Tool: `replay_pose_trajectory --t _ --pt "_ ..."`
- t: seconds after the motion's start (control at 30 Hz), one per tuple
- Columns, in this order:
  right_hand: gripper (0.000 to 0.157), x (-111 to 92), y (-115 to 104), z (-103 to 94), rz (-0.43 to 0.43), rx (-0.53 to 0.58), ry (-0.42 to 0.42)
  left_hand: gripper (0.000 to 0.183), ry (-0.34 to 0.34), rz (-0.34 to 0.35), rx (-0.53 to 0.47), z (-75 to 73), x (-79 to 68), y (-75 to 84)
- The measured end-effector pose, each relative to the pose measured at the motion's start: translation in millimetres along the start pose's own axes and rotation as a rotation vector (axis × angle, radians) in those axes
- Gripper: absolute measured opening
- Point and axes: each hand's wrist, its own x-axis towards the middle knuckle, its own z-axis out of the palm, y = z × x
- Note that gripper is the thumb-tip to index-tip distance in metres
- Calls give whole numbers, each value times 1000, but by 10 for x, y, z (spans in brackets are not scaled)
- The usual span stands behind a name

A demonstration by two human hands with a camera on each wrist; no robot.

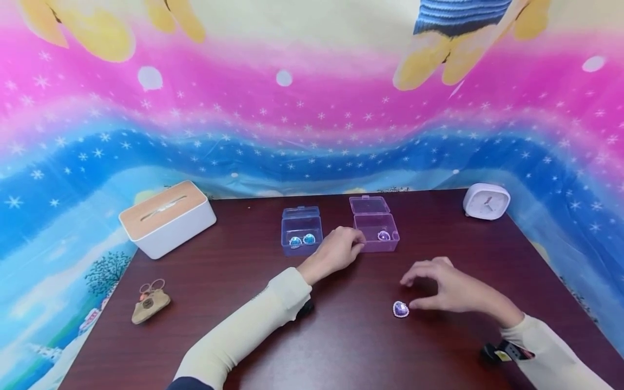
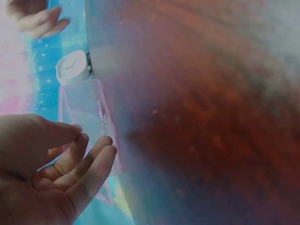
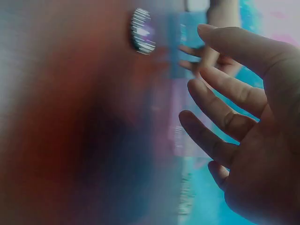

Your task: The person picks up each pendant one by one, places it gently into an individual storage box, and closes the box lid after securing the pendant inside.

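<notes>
Inspecting the desk (image 1: 351,346), I find the right hand (image 1: 450,285) spread, holding nothing, thumb beside the purple gem (image 1: 401,309), near side. The left hand (image 1: 337,250) bends at the purple box's (image 1: 374,221) left wall; grip, cannot tell.

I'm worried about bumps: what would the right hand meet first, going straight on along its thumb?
Probably the loose gem, just ahead of the right hand, though the hand's height is unclear.
</notes>
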Motion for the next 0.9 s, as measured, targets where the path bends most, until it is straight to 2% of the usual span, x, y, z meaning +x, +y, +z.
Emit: replay_pose_trajectory --t 0.1,0.2,0.33,0.47,0.57,0.7,0.9 --pt "32 -91 -24 113 5 26 -34 16 2 -5 12 0 4 10" --pt "34 -145 -60 225 -3 25 -23 16 -4 -6 29 -1 15 18" --pt "37 -164 -129 363 -7 -19 39 16 -14 -7 46 -4 23 22" --pt "41 -147 -206 463 34 -86 101 16 -19 -7 52 -10 12 19" --pt "43 -122 -246 493 87 -130 113 16 -12 -1 51 -13 7 13" --pt "43 -102 -267 483 142 -149 82 16 -10 1 48 -14 7 13" --pt "31 -98 -250 425 142 -77 52 17 -14 -6 28 2 6 30"
